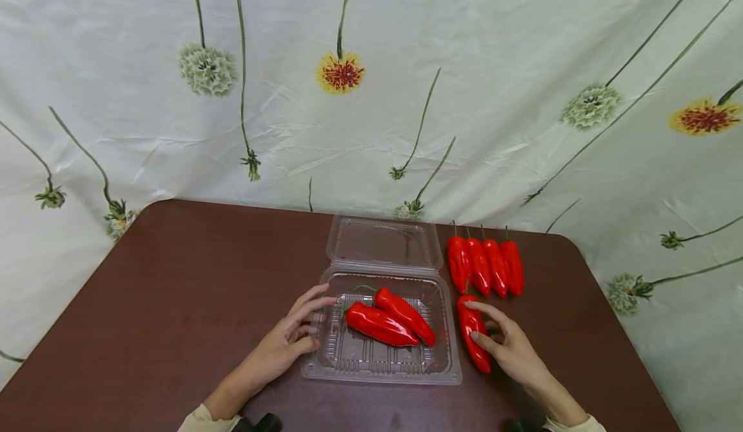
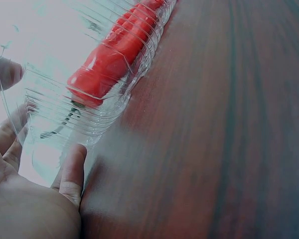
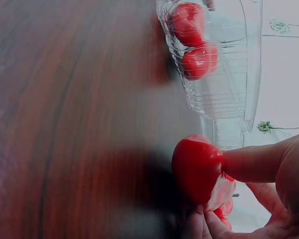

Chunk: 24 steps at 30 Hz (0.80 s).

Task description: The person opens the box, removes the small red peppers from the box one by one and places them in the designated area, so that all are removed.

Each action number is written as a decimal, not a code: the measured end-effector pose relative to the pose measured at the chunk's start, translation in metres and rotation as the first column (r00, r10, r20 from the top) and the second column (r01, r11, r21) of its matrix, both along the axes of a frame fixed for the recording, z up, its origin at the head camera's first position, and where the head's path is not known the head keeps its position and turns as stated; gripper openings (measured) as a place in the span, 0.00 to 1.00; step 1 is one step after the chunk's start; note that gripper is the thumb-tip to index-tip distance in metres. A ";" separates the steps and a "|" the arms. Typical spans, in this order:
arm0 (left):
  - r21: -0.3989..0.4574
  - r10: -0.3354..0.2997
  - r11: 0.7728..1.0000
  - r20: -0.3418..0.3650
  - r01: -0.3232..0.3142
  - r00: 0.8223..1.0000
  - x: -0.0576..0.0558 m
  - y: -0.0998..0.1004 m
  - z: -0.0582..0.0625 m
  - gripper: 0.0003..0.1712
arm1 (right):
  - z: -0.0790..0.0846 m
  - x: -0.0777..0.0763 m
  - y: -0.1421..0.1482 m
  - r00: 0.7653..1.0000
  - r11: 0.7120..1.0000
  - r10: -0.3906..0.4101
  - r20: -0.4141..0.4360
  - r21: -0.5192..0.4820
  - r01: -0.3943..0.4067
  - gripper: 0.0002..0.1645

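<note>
My right hand [image 1: 516, 349] pinches a long glossy red pepper [image 1: 473, 336], thumb on its near side and fingers across its top, just right of the clear plastic clamshell box [image 1: 383, 376]. Whether that pepper touches the table is hard to tell. Inside the box two red peppers [image 1: 380, 324] lie slanted side by side, stems to the left. At the box's left wall my left hand [image 1: 278, 345] rests with fingers spread and fairly straight, touching the plastic [image 2: 102, 119]. The hinged lid [image 1: 383, 242] lies folded back, away from me.
Several more red peppers [image 1: 478, 267] lie in a row at the back right, beside the lid, stems pointing away. The dark brown table [image 1: 191, 303] reaches a white flowered cloth [image 1: 290, 109] hanging behind it.
</note>
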State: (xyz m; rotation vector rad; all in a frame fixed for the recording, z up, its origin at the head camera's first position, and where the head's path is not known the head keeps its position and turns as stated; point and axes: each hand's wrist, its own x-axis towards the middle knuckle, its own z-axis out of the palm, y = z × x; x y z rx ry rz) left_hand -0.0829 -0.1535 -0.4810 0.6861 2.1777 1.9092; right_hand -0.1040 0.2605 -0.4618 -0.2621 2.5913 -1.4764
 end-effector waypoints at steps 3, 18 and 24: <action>0.005 -0.002 1.000 0.002 0.002 1.000 0.000 0.000 -0.001 0.37 | 0.000 0.000 0.000 1.000 1.000 -0.013 -0.017 0.006 0.013 0.31; 0.014 -0.001 1.000 -0.008 0.001 1.000 -0.001 -0.001 -0.002 0.36 | 0.018 -0.002 -0.003 0.991 0.995 -0.095 -0.091 -0.052 0.091 0.27; 0.002 0.003 1.000 -0.033 -0.003 0.999 0.000 -0.001 -0.003 0.38 | 0.028 -0.006 -0.013 0.984 0.996 -0.027 -0.177 -0.085 0.012 0.26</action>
